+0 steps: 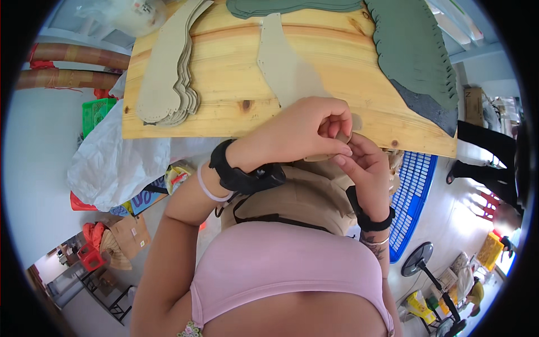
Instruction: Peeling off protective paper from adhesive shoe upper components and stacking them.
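Note:
My left hand [314, 130] is at the front edge of the wooden table [224, 84], thumb and fingers pinched together. Close beside it, my right hand [368, 165] is closed in a pinch too. Between them is a small bent edge of thin tan sheet material [342, 137], mostly hidden by the fingers. A flat beige cut piece [281, 62] with small holes along its edge lies just beyond my left hand. At the left of the tabletop is a stack of similar beige pieces [160, 78].
Green cut pieces [412, 50] are piled at the right, on a dark grey piece [429, 106]; more green ones [292, 7] lie at the far edge. A blue plastic basket [412, 202] stands right of my lap. White plastic sheeting [120, 163] hangs left; a person's dark-clothed legs [488, 163] show right.

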The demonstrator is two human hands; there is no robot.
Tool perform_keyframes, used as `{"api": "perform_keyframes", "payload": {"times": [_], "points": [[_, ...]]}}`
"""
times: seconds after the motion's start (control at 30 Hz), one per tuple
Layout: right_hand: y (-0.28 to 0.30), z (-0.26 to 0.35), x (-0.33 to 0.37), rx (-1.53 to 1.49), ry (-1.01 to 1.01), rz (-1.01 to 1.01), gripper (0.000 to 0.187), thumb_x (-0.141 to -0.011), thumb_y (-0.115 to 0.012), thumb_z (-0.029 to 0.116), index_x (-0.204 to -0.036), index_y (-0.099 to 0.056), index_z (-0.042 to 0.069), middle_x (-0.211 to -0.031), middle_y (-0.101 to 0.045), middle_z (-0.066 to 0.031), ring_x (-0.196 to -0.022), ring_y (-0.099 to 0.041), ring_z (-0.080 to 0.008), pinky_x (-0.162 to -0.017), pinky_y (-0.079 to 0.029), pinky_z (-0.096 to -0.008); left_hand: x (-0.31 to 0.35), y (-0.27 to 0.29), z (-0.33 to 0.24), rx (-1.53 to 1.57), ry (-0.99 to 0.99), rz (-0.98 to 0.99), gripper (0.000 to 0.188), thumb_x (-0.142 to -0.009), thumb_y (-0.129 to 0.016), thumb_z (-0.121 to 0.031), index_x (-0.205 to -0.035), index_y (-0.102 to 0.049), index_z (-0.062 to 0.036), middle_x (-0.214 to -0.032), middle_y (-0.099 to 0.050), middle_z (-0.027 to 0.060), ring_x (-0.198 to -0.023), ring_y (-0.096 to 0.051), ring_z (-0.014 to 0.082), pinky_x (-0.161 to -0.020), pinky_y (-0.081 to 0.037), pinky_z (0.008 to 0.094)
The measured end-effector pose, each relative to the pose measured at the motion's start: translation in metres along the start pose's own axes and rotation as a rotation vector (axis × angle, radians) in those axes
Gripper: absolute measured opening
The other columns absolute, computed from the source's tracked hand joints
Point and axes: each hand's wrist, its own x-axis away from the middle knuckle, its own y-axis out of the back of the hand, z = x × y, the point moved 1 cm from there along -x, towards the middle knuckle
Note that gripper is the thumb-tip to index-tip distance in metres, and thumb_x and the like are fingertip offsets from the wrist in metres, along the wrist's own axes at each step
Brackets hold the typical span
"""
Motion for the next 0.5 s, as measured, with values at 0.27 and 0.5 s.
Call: {"api": "perform_keyframes", "payload": {"times": [0.27,0.5], "points": [[0.0019,-0.0030,-0.0033,0.008,-0.012,0.021,0.037,-0.087,-0.065,-0.006,-0.123,-0.057,-0.010,-0.107,-0.069,-0.0148,-0.095,-0.068,-0.0173,-0.086,-0.054,-0.0269,0.0023,0.0037,0.0034,0.146,0.066,0.055,0.014,-0.083,-0.072,-0.006,-0.091,-0.061,-0.0036,-0.079,-0.052,-0.0043,-0.073,-0.046,0.0043,-0.065,-0.041,0.0176],[0.0076,0.0024,-0.0019,0.123,0.000,0.028,0.028,-0.090,-0.063,-0.004,-0.117,-0.062,-0.009,-0.101,-0.071,-0.0142,-0.090,-0.069,-0.0184,-0.084,-0.055,-0.0271,0.0068,0.0011,-0.0005,0.082,0.049,0.022,0.008,-0.085,-0.067,-0.006,-0.089,-0.061,-0.0038,-0.078,-0.055,-0.0039,-0.070,-0.048,0.0030,-0.061,-0.040,0.0175]]}}
